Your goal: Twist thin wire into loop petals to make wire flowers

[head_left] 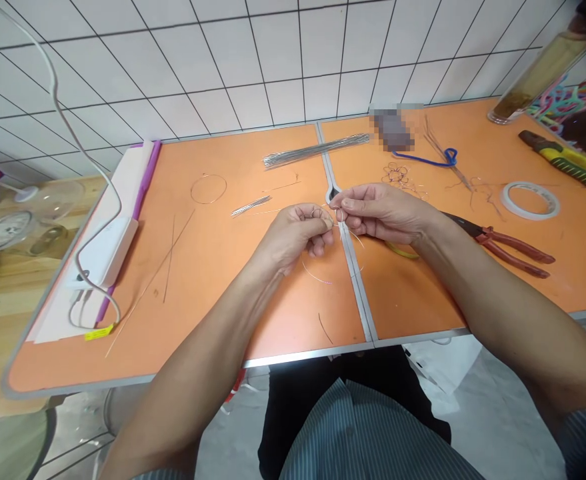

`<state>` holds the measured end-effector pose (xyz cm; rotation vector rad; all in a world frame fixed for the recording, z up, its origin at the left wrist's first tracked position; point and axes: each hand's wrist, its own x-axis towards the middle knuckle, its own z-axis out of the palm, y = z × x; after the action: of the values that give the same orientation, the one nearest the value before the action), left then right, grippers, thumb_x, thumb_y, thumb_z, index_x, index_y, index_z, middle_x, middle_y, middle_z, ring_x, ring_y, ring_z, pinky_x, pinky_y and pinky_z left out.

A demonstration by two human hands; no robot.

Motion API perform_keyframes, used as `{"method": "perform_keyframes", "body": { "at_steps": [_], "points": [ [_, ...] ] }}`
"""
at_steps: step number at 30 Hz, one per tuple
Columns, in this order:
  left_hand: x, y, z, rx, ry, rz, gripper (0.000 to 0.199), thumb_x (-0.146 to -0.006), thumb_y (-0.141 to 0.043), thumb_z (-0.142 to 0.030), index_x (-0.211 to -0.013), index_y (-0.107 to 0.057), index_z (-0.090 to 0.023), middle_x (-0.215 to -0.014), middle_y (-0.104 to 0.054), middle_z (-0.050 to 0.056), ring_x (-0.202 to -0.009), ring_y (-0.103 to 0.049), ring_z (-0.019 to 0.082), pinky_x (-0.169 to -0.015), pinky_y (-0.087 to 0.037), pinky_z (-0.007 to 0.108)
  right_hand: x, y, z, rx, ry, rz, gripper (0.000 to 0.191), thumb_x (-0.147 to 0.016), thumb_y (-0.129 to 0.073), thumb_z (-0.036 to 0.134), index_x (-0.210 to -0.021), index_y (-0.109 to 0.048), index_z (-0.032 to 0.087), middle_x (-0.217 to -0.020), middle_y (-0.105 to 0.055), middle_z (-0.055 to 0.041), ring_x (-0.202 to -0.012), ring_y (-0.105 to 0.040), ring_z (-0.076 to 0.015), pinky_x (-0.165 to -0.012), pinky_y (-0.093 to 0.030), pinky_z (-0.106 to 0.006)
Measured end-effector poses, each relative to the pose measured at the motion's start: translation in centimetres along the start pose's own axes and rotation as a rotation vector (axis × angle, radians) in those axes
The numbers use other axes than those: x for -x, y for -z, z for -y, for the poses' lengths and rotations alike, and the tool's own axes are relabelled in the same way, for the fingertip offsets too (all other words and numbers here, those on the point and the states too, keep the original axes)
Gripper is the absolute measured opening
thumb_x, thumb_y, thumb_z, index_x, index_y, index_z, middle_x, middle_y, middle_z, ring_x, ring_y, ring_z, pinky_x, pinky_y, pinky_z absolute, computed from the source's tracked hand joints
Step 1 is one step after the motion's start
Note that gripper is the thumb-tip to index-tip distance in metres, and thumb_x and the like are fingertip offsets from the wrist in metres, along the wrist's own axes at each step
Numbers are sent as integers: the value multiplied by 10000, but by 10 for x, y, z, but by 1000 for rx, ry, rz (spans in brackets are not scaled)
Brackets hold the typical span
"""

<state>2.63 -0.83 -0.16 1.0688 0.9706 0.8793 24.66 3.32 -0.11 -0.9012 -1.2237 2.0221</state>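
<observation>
Near the seam of the orange folding table (293,320), my left hand (305,230) pinches a thin wire (357,239). My right hand (375,208) is close beside it on the right, its thumb and forefinger closed on the same wire. Small loops of the wire show between the fingertips, and a longer curved end hangs below them. Red-handled pliers (515,250) lie partly under my right forearm. Left of my hands is a small bundle of short wires (251,206); a longer bundle of wires (317,151) lies behind them.
Wire ring (209,189), white tape roll (530,200), yellow-black cutter (563,159), blue twisted wire (425,159) and flower-shaped wire piece (397,173) lie on the table. A glass cylinder (537,80) stands back right. A white box with cable (105,257) is at left.
</observation>
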Motion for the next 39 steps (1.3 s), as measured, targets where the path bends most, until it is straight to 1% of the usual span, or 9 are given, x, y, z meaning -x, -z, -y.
{"method": "perform_keyframes", "body": {
  "at_steps": [2,4,8,13,17,21,27,33,39],
  "points": [
    [0,-1,-1,-7,8,6,75,-738,-726,-153,-693,-667,-167,-617,-693,13,-420,-551,67,-434,-401,190,0,-2,-1,-6,7,18,362,-829,-1016,313,-1082,-820,144,-882,-754,-5,-672,-612,-56,-620,-574,-147],
    [0,-1,-1,-2,11,12,79,-736,-730,-151,-690,-667,-167,-610,-691,15,-416,-547,70,-432,-396,193,-1,-5,-3,-12,15,27,332,-821,-1019,297,-1056,-834,153,-868,-756,-2,-664,-608,-53,-608,-563,-140],
    [0,-1,-1,39,13,16,92,-746,-744,-156,-691,-670,-163,-616,-687,9,-415,-544,65,-431,-398,192,-3,-7,-7,-52,53,24,337,-797,-1030,284,-1039,-848,137,-856,-756,-4,-664,-604,-53,-626,-572,-155],
    [-1,1,-1,69,9,8,87,-762,-747,-174,-716,-674,-167,-632,-693,1,-422,-543,56,-438,-402,187,-3,-3,-9,-57,57,22,381,-822,-1004,260,-1148,-840,153,-927,-781,-12,-706,-639,-63,-666,-590,-162],
    [-2,2,0,54,-12,4,93,-764,-736,-175,-704,-665,-175,-638,-701,5,-431,-546,62,-444,-414,198,-3,2,-8,-52,34,24,389,-802,-1028,294,-1097,-817,153,-887,-757,9,-672,-608,-51,-638,-580,-155],
    [-1,2,2,-13,-73,-45,78,-769,-717,-147,-719,-667,-180,-649,-713,5,-455,-568,78,-467,-442,212,-2,-1,-6,-23,15,-27,395,-775,-1051,301,-1036,-793,154,-839,-737,19,-643,-580,-49,-597,-557,-153],
    [2,-4,1,-188,-146,-171,82,-812,-696,-134,-762,-665,-191,-637,-717,0,-460,-589,104,-466,-439,230,1,-11,-4,96,94,-127,421,-727,-1075,407,-896,-779,159,-821,-741,-4,-611,-550,-59,-529,-511,-172],
    [6,-9,0,-349,-207,-233,134,-857,-672,-112,-751,-659,-195,-652,-707,-1,-489,-603,102,-498,-461,219,3,-14,-4,130,118,-137,373,-789,-1042,403,-882,-766,169,-809,-725,-9,-629,-545,-66,-535,-492,-180],
    [5,-10,5,-407,-248,-244,123,-868,-660,-143,-759,-652,-201,-665,-709,-2,-491,-609,108,-491,-460,225,2,-14,-2,47,51,-129,418,-697,-1092,353,-880,-776,149,-769,-702,5,-604,-520,-54,-524,-482,-169]
  ]
}}
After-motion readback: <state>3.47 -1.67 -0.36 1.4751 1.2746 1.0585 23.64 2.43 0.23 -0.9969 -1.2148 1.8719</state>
